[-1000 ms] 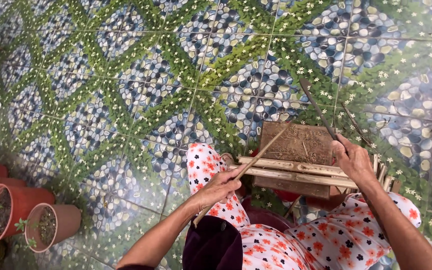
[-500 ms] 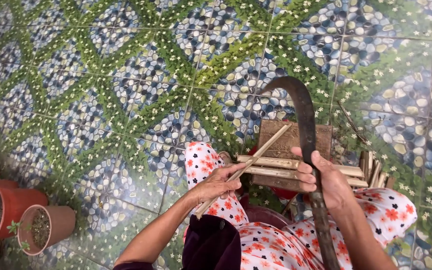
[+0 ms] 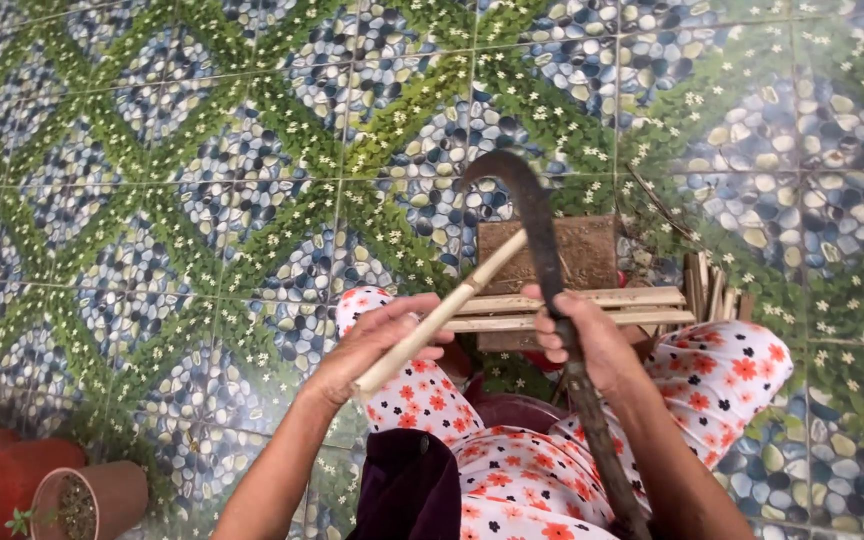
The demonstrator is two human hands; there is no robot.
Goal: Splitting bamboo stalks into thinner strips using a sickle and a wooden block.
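Risk, by judgement: a cut to the left hand (image 3: 377, 345), with the curved blade (image 3: 532, 210) crossing just beside the upper end of the bamboo stick (image 3: 442, 312) and liable to skid down the smooth skin toward the fingers. Equally, a glancing slip toward the knee in flowered trousers (image 3: 722, 375) below. Left hand: hovers over the lap, palm turned up, fingers curled round the stick's lower part; stick slanting up to the right, above the bamboo slats (image 3: 632, 305) and wooden block (image 3: 587, 250). Right hand (image 3: 587, 345): clenches the blade's dark handle, hooked tip raised over the tiled floor (image 3: 202, 150). Clay pots (image 3: 87, 495) well apart, lower left.
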